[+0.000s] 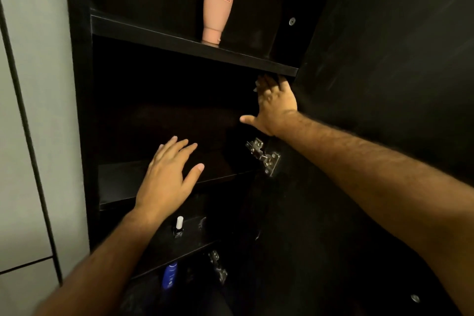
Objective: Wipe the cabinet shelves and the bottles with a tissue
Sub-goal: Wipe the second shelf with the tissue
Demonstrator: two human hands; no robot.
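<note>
A dark cabinet stands open with several shelves. A pink bottle (218, 5) stands cap-down on the upper shelf (179, 41). My right hand (275, 105) reaches up under that shelf's right end, and a small white bit of tissue (255, 88) shows at its fingertips. My left hand (169, 174) hovers with spread, straight fingers over the bare middle shelf (120, 182) and holds nothing. A small dark bottle with a white cap (179, 227) stands on the shelf below. Lower still, a blue bottle (169, 276) is partly in shadow.
The cabinet door (397, 72) hangs open on the right, with metal hinges (264, 156) at its inner edge. A pale tiled wall (33, 110) lies to the left of the cabinet. The cabinet's inside is very dark.
</note>
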